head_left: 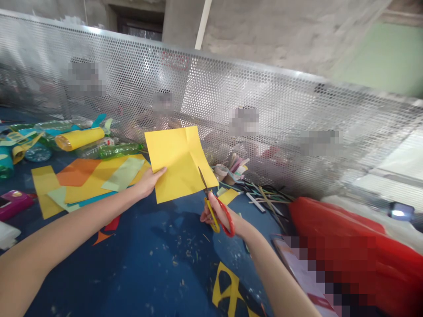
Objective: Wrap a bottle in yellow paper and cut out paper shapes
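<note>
A yellow sheet of paper (173, 165) is held up off the blue table by my left hand (150, 181), which pinches its left edge. Scissors (214, 211) with one yellow and one red handle loop are in my right hand (211, 210). Their blades reach up over the lower right part of the sheet, near a crease or slit running up to its top edge; I cannot tell which it is. Below my right forearm lies a yellow paper scrap (228, 286) with shapes cut out of it.
Colored paper pieces (87, 193) and several plastic bottles (119, 150) lie at the left. A perforated metal screen (211, 83) runs along the back, with people behind it. Thin strips (264, 198) and a red bag (333, 229) are at the right.
</note>
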The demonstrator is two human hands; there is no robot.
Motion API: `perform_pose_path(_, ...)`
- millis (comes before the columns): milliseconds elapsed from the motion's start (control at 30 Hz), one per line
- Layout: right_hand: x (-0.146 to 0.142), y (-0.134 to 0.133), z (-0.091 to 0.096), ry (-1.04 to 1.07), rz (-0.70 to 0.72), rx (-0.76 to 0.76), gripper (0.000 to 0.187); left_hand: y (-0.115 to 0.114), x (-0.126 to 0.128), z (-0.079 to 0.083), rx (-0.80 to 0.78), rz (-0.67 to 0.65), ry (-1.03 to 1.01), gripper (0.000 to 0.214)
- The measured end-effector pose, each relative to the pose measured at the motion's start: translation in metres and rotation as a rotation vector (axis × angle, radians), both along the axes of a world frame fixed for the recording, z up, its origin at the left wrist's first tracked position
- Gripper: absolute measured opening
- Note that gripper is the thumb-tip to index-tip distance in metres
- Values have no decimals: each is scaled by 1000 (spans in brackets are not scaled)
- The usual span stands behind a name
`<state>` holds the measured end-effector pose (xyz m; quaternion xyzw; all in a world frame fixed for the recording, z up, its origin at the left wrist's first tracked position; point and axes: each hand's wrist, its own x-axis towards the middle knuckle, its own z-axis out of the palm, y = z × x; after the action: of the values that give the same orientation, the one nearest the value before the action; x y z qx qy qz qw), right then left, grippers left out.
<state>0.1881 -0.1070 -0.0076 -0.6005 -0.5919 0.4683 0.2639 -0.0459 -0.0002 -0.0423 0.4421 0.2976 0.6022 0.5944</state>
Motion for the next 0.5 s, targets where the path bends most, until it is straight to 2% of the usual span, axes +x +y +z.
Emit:
perform_pose_path(300,1,1,-2,55,-53,-11,63,-1,0,2,31,41,-21,44)
perform_pose_path(500,1,1,-1,2,-37,8,67,-1,1,2,75,48,34,49)
